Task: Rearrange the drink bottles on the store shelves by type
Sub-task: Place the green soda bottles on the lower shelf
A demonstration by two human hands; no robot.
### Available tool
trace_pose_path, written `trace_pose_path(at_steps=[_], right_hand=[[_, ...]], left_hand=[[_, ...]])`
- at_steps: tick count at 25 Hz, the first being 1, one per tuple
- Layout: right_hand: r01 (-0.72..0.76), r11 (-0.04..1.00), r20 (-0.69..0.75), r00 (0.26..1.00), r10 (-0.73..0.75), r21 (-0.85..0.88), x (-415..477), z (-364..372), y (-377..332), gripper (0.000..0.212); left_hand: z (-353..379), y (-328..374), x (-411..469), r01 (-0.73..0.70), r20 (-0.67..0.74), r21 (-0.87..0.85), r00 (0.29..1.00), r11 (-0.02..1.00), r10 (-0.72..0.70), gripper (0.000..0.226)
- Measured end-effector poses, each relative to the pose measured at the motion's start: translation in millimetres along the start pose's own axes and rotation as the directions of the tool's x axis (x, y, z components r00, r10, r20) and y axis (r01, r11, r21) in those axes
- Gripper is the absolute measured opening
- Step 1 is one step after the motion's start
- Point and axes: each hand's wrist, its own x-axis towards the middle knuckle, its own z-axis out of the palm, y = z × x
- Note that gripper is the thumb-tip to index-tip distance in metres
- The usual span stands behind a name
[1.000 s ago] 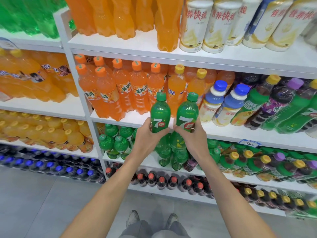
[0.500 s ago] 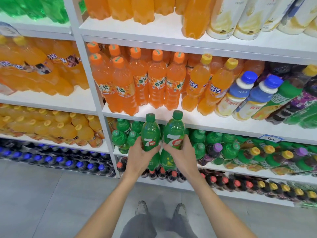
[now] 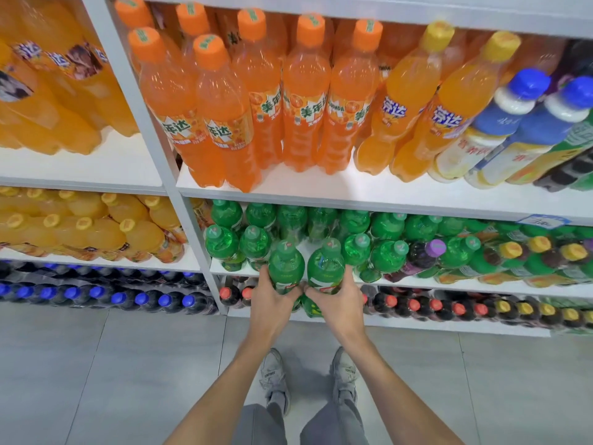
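Two bottles stand side by side at the front edge of the middle shelf [image 3: 481, 285], the left bottle [image 3: 285, 268] in the left hand [image 3: 272, 300], the right bottle [image 3: 325, 268] in the right hand [image 3: 337, 300]; the hands touch between them. Whether the bottles rest on the shelf is hard to tell. Behind and to both sides stand more bottles in rows. The shelf above [image 3: 353, 191] carries a row of taller bottles [image 3: 305, 101]. The shelf below [image 3: 449, 326] holds another row. A divider post [image 3: 154, 149] stands left, with further shelves beyond it.
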Motion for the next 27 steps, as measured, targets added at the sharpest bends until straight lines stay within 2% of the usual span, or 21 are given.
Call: trace_pose_path(at_steps=[2,7,16,21,27], right_hand=[[0.005,1.0,-0.043,0.999,-0.005,-0.003,5.7,5.6,3.6,0.058],[0.061,0.998,-0.175,0.982,-0.063,-0.017,29.0,27.3,15.2,0.056],[-0.007,0.996,-0.263,0.964,0.031,0.091,49.3,52.9,41.1,0.051],[-0.001,0.995,-0.31,0.95,0.032,0.101,57.2,64.3,42.3,0.047],[-0.056,0.991,-0.33,0.94,0.093,0.12,54.0,78.2,64.1,0.031]], left_hand=[[7.1,-5.7,5.7,0.006,-0.025,-0.025,1.0,1.0,-0.007,0.056],[29.2,-19.4,24.1,0.044,-0.214,-0.081,0.975,0.996,-0.06,0.056],[53.8,-32.9,39.6,-0.018,-0.368,-0.145,0.929,0.989,-0.037,0.047],[60.3,-42.6,50.9,0.01,-0.392,-0.104,0.918,0.995,-0.05,0.047],[65.5,-47.2,52.4,0.088,-0.397,-0.164,0.906,0.983,-0.147,0.043]])
